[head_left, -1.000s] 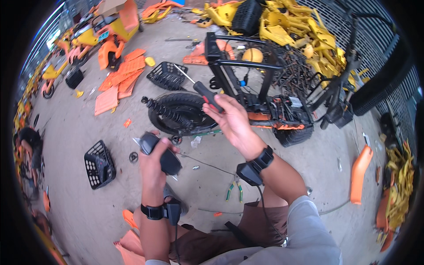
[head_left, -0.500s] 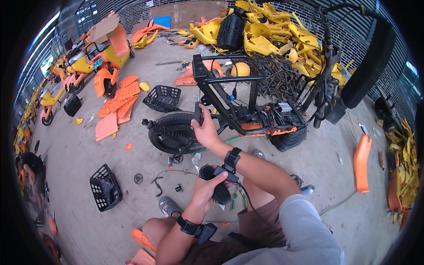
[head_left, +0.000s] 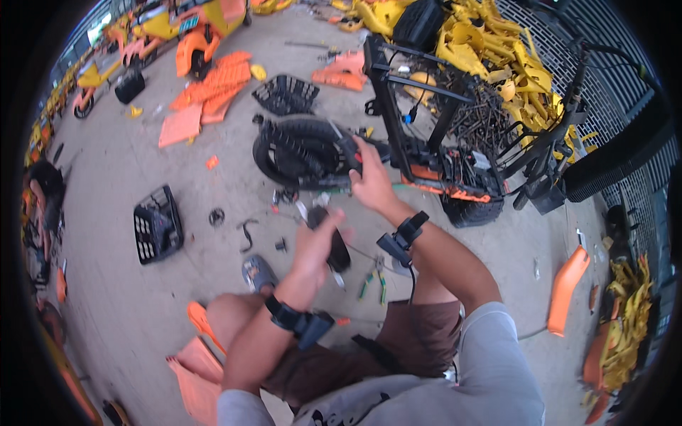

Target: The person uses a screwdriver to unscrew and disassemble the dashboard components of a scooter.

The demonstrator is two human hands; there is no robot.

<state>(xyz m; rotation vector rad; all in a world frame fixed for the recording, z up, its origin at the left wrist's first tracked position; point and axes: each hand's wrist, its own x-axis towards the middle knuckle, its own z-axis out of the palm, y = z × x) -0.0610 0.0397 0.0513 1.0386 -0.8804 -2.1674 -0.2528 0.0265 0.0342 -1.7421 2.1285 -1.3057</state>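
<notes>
My left hand [head_left: 307, 250], slightly blurred, is closed around a black oblong part [head_left: 338, 250] with rounded ends, above the floor in front of my knees. Farther forward, my right hand [head_left: 374, 183] grips a dark handheld tool [head_left: 349, 150] with a red spot on its side; its exact kind is unclear. The tool is near the stripped black scooter frame [head_left: 387, 99], and whether it touches anything cannot be seen. Behind it lies a black wheel [head_left: 273, 153] with a coil shock absorber [head_left: 302, 153] across it. Green-handled pliers [head_left: 374, 281] rest on the floor below my hands.
Black plastic baskets [head_left: 159, 224] [head_left: 285, 94] stand on the floor. Orange panels [head_left: 213, 82] lie at the far left, near parked scooters [head_left: 195, 42]. Yellow body parts [head_left: 462, 46] are heaped at the back. An orange curved panel [head_left: 567, 292] lies right. Another person [head_left: 46, 188] is at far left.
The view has tilted downward and shifted. My right hand still holds the tool, now angled differently beside the frame. My left hand has turned the black part and moved away from my right wrist.
</notes>
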